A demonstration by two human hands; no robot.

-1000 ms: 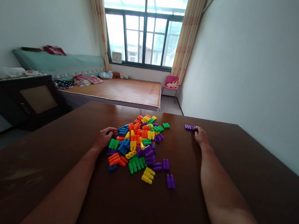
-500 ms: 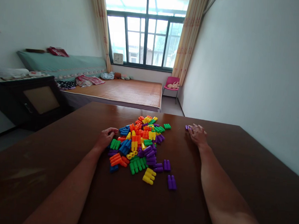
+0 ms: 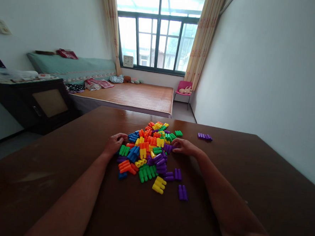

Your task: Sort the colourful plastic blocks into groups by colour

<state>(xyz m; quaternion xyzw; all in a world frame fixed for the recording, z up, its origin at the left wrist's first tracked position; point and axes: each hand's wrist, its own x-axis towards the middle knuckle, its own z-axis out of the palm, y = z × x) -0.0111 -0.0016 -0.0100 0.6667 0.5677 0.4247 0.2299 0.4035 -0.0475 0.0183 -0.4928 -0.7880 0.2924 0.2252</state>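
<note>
Your desk [image 3: 73, 145] carries a loose pile of blocks [image 3: 143, 147] between its left and right edges; the pieces overlap, so a tug at one could make others slide. Your right grip [image 3: 183, 147], fingers bent, meets a purple block [image 3: 168, 148] on the pile's right flank; whether it is grasped cannot be told. Pinching there could drag neighbours along. Your left grip [image 3: 115, 144], curled beside the left flank, conceals any hold. Beyond the far edge stand a bed [image 3: 137, 95] and a smaller pink chair [image 3: 182, 88]. A purple strip [image 3: 204, 137] lies toward the far right corner. Nearest the near edge, a yellow block [image 3: 159, 185] and purple pair [image 3: 183, 192] could obstruct a low sweep.
</note>
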